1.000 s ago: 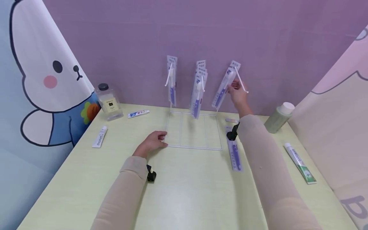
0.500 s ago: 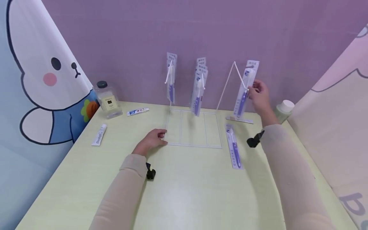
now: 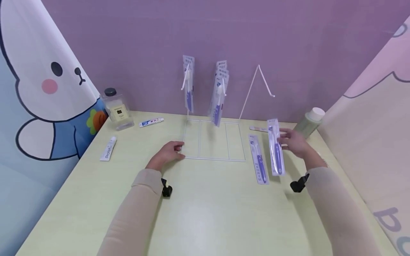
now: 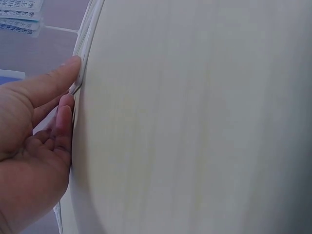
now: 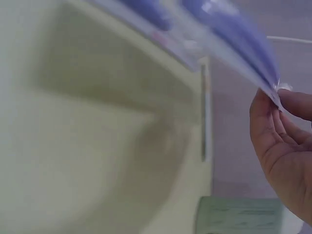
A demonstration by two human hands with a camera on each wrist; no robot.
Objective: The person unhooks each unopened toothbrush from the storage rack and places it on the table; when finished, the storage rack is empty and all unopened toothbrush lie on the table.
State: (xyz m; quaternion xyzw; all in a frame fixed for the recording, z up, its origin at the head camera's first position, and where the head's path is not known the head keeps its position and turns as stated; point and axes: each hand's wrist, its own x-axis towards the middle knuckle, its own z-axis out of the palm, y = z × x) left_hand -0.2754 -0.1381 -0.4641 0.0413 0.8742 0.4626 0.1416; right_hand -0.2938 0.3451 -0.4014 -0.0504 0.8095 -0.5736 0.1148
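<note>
Head view: with the right hand [image 3: 294,143], pinching a packaged toothbrush [image 3: 276,149] by its right edge over the table [image 3: 205,213], just beside a second packaged toothbrush [image 3: 259,161]; with the left hand [image 3: 167,153], gripping a white wire rack [image 3: 215,159] at its near left corner. Left wrist view: holding that corner between thumb and fingers. Right wrist view: pinching the package edge, near a green bottle [image 5: 239,215].

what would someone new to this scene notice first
Probably the big cartoon figure at far left. Next, the packaged toothbrushes hanging from the white rack before the purple wall, its rightmost hook bare. Right of the rack, the right hand holds another pack.
</note>
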